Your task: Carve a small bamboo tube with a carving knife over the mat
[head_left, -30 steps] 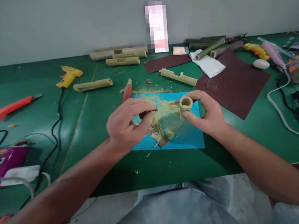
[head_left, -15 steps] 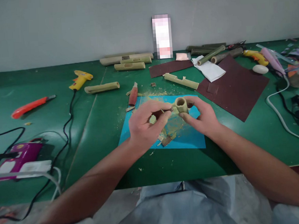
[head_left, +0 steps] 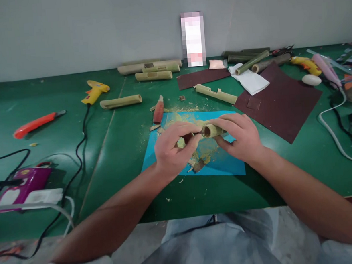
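Observation:
A short bamboo tube (head_left: 209, 131) lies nearly level above the blue sheet (head_left: 226, 164), its open end facing left. My right hand (head_left: 239, 133) is closed round its far part, fingers over the top and thumb below. At the tube's rim, my left hand (head_left: 177, 146) pinches a small dark brown piece that looks like folded sandpaper; the fingers hide most of it. Pale bamboo dust and shavings (head_left: 206, 159) cover the sheet below, with a brown scrap (head_left: 199, 165) among them.
A red-handled knife (head_left: 158, 111) lies behind my left hand. Cut bamboo lengths (head_left: 217, 95) and brown sandpaper sheets (head_left: 282, 104) lie farther back. Leftward are a yellow glue gun (head_left: 95, 92), an orange cutter (head_left: 37, 125) and a purple box (head_left: 25, 184) with cords. A phone (head_left: 193, 38) leans against the wall.
The bamboo tube has tipped from nearly upright to nearly level, its mouth now toward my left hand. My right hand has rolled over its top. The view has shifted slightly.

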Available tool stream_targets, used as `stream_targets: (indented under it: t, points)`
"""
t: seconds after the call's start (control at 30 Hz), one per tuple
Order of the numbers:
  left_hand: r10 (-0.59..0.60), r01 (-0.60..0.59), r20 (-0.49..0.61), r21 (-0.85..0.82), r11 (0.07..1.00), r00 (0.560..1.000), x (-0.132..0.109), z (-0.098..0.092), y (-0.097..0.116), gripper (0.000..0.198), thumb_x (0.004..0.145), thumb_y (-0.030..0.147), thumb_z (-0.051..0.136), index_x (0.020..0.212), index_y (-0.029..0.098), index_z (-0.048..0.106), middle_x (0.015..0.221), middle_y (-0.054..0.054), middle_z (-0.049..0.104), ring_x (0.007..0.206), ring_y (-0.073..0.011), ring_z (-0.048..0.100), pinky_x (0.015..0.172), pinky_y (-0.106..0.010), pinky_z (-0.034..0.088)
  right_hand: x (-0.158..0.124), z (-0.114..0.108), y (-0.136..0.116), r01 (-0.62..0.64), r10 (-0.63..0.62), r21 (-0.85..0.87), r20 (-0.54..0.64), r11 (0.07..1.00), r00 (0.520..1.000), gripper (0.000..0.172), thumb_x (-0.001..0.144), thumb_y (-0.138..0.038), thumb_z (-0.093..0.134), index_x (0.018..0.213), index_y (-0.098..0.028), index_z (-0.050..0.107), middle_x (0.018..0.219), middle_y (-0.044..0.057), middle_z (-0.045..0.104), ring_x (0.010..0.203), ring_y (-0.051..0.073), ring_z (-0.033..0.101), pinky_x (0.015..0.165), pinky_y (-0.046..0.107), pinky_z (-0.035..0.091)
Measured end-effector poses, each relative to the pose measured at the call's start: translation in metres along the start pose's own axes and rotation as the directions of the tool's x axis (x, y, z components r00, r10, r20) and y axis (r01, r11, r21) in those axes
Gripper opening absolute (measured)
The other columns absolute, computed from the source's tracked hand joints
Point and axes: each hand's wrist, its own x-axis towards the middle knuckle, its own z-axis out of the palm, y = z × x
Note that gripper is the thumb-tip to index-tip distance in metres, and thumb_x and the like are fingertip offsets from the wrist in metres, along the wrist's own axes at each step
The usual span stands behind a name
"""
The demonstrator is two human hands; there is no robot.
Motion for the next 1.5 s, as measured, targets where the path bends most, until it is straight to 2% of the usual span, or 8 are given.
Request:
stream_targets:
  t: [0.27, 0.43, 0.57, 0.8, 0.9, 1.0, 1.17, 1.5]
  points:
    - [-0.057, 0.056, 0.063, 0.024, 0.998, 0.996, 0.003, 0.007, -0.013, 0.009, 0.097, 0.019, 0.068, 0.099, 0.021, 0.077, 0.090, -0.002, 0.079, 0.074, -0.0121, 0.068, 0.068, -0.025, 0.057, -0.003, 0.013, 0.000, -0.067, 0.091, -0.117, 0.210, 0.991, 0.973, 0.034, 0.091, -0.023, 0.069, 0.124, -0.021, 0.074, 0.117, 0.011, 0.078, 0.101, 0.030, 0.064, 0.079, 0.042, 0.044]
    - [-0.102, 0.094, 0.195, 0.053, 0.994, 0.976, 0.002, 0.007, -0.027, 0.008, 0.097, 0.020, 0.070, 0.099, 0.022, 0.077, 0.091, -0.002, 0.078, 0.073, -0.0129, 0.067, 0.067, -0.026, 0.055, -0.003, 0.022, 0.002, -0.143, 0.152, -0.054, 0.299, 0.988, 0.942, 0.050, 0.085, -0.019, 0.070, 0.135, -0.019, 0.070, 0.121, 0.013, 0.075, 0.109, 0.033, 0.065, 0.087, 0.044, 0.047]
    - [-0.121, 0.108, 0.260, 0.066, 0.992, 0.958, 0.002, 0.004, -0.035, 0.009, 0.096, 0.022, 0.069, 0.098, 0.023, 0.078, 0.090, -0.002, 0.077, 0.074, -0.0137, 0.066, 0.070, -0.027, 0.055, -0.002, 0.024, 0.008, -0.228, 0.202, 0.029, 0.362, 0.973, 0.910, 0.054, 0.085, -0.020, 0.068, 0.138, -0.018, 0.066, 0.124, 0.015, 0.073, 0.106, 0.031, 0.067, 0.083, 0.042, 0.049]
    - [-0.298, 0.302, 0.217, 0.013, 0.953, 0.930, 0.002, 0.005, -0.035, 0.009, 0.092, 0.024, 0.070, 0.092, 0.020, 0.078, 0.089, -0.003, 0.079, 0.075, -0.0141, 0.070, 0.068, -0.026, 0.057, 0.000, 0.024, 0.012, -0.198, 0.156, 0.075, 0.378, 0.977, 0.913, 0.030, 0.085, -0.025, 0.071, 0.115, -0.020, 0.071, 0.117, 0.013, 0.076, 0.109, 0.032, 0.068, 0.085, 0.042, 0.051]
    - [-0.364, 0.375, 0.200, -0.019, 0.927, 0.910, 0.004, 0.005, -0.034, 0.014, 0.091, 0.024, 0.070, 0.101, 0.020, 0.079, 0.090, -0.003, 0.079, 0.075, -0.0140, 0.071, 0.069, -0.026, 0.058, -0.001, 0.024, 0.008, -0.159, 0.120, 0.068, 0.394, 0.985, 0.911, 0.027, 0.084, -0.027, 0.072, 0.110, -0.019, 0.071, 0.115, 0.013, 0.076, 0.106, 0.032, 0.068, 0.083, 0.042, 0.051]
    - [-0.378, 0.390, 0.228, -0.006, 0.921, 0.897, 0.009, -0.001, -0.031, 0.017, 0.091, 0.025, 0.071, 0.105, 0.020, 0.080, 0.091, -0.003, 0.079, 0.075, -0.0138, 0.070, 0.069, -0.026, 0.057, -0.001, 0.024, 0.006, -0.135, 0.097, 0.067, 0.402, 0.989, 0.910, 0.022, 0.086, -0.030, 0.072, 0.105, -0.019, 0.071, 0.110, 0.013, 0.075, 0.103, 0.031, 0.067, 0.083, 0.041, 0.050]
    - [-0.439, 0.450, 0.302, 0.035, 0.892, 0.846, 0.007, -0.009, -0.025, 0.011, 0.090, 0.027, 0.073, 0.094, 0.020, 0.080, 0.079, -0.001, 0.076, 0.065, -0.0125, 0.063, 0.060, -0.025, 0.051, -0.001, 0.024, 0.007, -0.122, 0.086, 0.068, 0.394, 0.990, 0.915, 0.020, 0.088, -0.034, 0.073, 0.103, -0.020, 0.071, 0.110, 0.013, 0.075, 0.105, 0.031, 0.067, 0.085, 0.042, 0.051]
    - [-0.448, 0.486, 0.396, 0.005, 0.874, 0.802, 0.000, 0.000, -0.040, 0.011, 0.090, 0.029, 0.072, 0.090, 0.020, 0.079, 0.075, 0.000, 0.074, 0.064, -0.0127, 0.063, 0.058, -0.025, 0.049, -0.004, 0.028, 0.009, -0.121, 0.084, 0.089, 0.337, 0.989, 0.938, 0.019, 0.090, -0.037, 0.073, 0.102, -0.022, 0.071, 0.110, 0.011, 0.076, 0.105, 0.030, 0.069, 0.085, 0.042, 0.053]
